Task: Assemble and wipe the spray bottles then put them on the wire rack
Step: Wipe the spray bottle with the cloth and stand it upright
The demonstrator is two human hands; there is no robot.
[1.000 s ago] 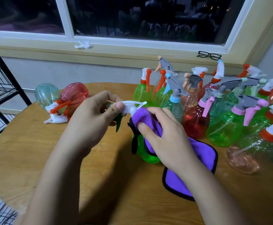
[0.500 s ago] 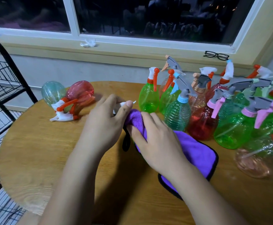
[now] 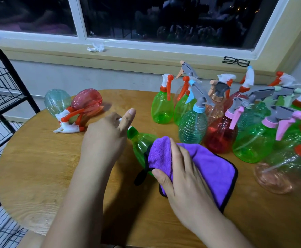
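Note:
A green spray bottle (image 3: 141, 144) leans toward the left over the round wooden table (image 3: 39, 167). My left hand (image 3: 105, 138) grips its white spray head, which is mostly hidden under the fingers, with the thumb sticking up. My right hand (image 3: 178, 169) holds a purple cloth (image 3: 210, 165) with black trim and presses it round the bottle's body. The cloth's free end lies on the table to the right.
Several assembled spray bottles (image 3: 217, 122) in green, red and clear crowd the table's right side. A teal bottle and a red bottle (image 3: 85, 102) lie at the back left. A black wire rack (image 3: 1, 97) stands left of the table. Glasses (image 3: 236, 61) rest on the sill.
The cloth has slid from the bottle's top down onto its body. The bottle has tipped further left, baring its green neck, and my left thumb has lifted off.

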